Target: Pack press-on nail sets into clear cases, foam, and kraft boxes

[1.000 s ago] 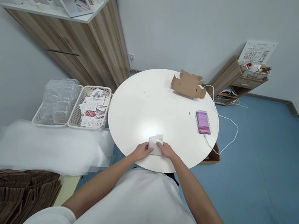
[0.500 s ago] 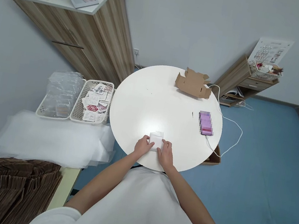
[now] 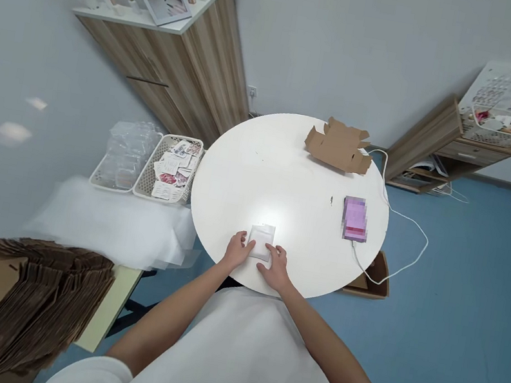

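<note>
A small, flat white wrapped packet (image 3: 261,242) lies near the front edge of the round white table (image 3: 234,168). At its left side is my left hand (image 3: 237,251), the thumb on the packet's edge and the fingers bent beside it. My right hand (image 3: 276,269) is at the right side with its fingers apart. One fingertip touches the packet's right part, while the thumb lies lower, off the packet. What the wrapping contains is hidden.
An unfolded brown cardboard box (image 3: 339,146) lies at the table's back. A phone (image 3: 355,220) with a white cable is at the right. Left of the table stand a basket of cards (image 3: 138,182), clear plastic packs (image 3: 128,147), white wrapping sheets (image 3: 108,222) and stacked flat cardboard (image 3: 35,305).
My right hand has loosened from the packet's right edge, its fingers spreading and its thumb moving down. The packet has turned slightly. The camera view has shifted left.
</note>
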Motion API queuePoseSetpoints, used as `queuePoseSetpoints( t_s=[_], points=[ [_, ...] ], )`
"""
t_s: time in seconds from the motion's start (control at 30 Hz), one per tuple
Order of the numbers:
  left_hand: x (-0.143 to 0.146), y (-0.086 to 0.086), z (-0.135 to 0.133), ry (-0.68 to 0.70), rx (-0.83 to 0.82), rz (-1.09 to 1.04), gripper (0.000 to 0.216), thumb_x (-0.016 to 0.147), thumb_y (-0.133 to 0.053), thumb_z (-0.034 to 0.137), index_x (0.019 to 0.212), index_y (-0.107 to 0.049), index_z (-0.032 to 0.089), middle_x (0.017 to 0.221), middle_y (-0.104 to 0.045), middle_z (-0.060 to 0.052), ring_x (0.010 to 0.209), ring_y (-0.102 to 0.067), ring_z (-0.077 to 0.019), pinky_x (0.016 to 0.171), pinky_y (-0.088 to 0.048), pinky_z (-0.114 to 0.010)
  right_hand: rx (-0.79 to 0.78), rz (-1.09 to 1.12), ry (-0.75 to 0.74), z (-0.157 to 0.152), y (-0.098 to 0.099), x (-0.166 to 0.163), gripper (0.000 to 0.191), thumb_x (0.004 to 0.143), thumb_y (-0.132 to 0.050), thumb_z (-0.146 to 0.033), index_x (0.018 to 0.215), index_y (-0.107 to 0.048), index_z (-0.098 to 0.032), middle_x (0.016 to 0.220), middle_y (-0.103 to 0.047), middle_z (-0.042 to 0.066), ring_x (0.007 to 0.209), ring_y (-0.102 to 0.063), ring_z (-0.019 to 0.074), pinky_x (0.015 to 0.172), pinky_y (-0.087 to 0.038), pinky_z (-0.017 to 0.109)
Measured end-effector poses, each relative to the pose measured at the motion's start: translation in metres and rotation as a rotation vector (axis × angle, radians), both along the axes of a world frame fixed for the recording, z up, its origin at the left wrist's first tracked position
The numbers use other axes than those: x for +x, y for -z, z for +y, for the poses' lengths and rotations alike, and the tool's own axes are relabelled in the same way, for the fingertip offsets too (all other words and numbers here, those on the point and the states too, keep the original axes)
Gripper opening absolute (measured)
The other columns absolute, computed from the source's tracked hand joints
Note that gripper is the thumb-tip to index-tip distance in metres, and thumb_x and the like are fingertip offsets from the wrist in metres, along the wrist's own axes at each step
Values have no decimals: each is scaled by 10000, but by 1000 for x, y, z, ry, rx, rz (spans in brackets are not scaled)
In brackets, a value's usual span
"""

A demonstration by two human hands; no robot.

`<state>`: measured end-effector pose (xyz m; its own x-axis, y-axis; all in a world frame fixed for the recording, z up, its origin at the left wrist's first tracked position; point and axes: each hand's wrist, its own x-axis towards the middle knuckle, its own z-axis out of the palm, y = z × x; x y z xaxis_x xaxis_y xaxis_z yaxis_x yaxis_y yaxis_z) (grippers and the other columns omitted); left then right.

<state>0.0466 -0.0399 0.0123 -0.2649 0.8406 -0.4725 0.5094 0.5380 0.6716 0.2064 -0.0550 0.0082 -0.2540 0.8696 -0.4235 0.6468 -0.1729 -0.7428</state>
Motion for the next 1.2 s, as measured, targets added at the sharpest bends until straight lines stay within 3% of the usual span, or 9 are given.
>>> queuePoseSetpoints(
  t_s=[0.13, 0.23, 0.37, 0.5, 0.7, 0.93, 1.07, 1.2],
  points=[
    [1, -2, -19, -18, 30, -48, 513, 776, -453, 422, 1220, -370, 179, 1118, -469, -114, 910, -521, -175, 789, -411, -306, -39, 70, -23, -1, -1, 6, 674, 684, -534, -345, 1282, -230, -277, 1303, -158, 81, 1237, -219, 243, 975, -293, 395],
    [2, -1, -26, 23, 60, -72, 499, 790, -445, 375, 1247, -354, 197, 1135, -463, -107, 938, -509, -179, 809, -411, -319, -91, 120, -17, 3, 0, 6, 654, 695, -515, -358, 1275, -233, -252, 1288, -219, 91, 1177, -326, 225, 940, -345, 373],
    [0, 3, -24, 110, 93, -104, 516, 777, -472, 334, 1263, -343, 218, 1107, -483, -90, 982, -484, -196, 806, -418, -330, -96, 145, -4, 12, 2, -2, 603, 689, -513, -329, 1231, -272, -222, 1238, -332, 96, 1094, -415, 218, 887, -397, 368],
    [-16, 6, -14, 96, 109, -140, 534, 784, -460, 335, 1281, -310, 211, 1110, -474, -97, 987, -480, -199, 774, -433, -324, -70, 120, 1, 25, 1, -22, 567, 696, -502, -321, 1212, -290, -216, 1222, -376, 93, 1056, -444, 217, 871, -410, 371],
    [-78, 4, 19, 22, 165, -132, 535, 772, -483, 303, 1265, -303, 201, 1218, -436, -100, 1105, -427, -222, 905, -359, -373, -45, 123, -1, 59, 1, -89, 582, 711, -484, -321, 1240, -257, -238, 1235, -375, 84, 1010, -477, 205, 855, -422, 375],
    [-162, 5, 79, 18, 232, 11, 473, 732, -486, 226, 1188, -380, 160, 1191, -425, -107, 1158, -360, -225, 981, -287, -376, -6, 167, -35, 123, 0, -182, 658, 671, -511, -249, 1270, -239, -236, 1265, -353, 74, 1067, -435, 207, 877, -411, 371],
    [-188, 5, 111, -1, 194, 14, 535, 722, -494, 225, 1231, -332, 190, 1221, -351, -102, 1184, -316, -238, 993, -264, -385, -62, 218, 1, 153, -2, -216, 704, 669, -529, -258, 1296, -209, -239, 1306, -314, 75, 1103, -411, 213, 892, -399, 378],
    [-198, 7, 125, 14, 157, -21, 576, 733, -469, 213, 1274, -274, 204, 1248, -319, -94, 1211, -269, -248, 999, -251, -385, -64, 241, 44, 165, -3, -231, 740, 658, -529, -244, 1312, -182, -253, 1354, -250, 54, 1195, -314, 218, 924, -371, 384]
  ],
)
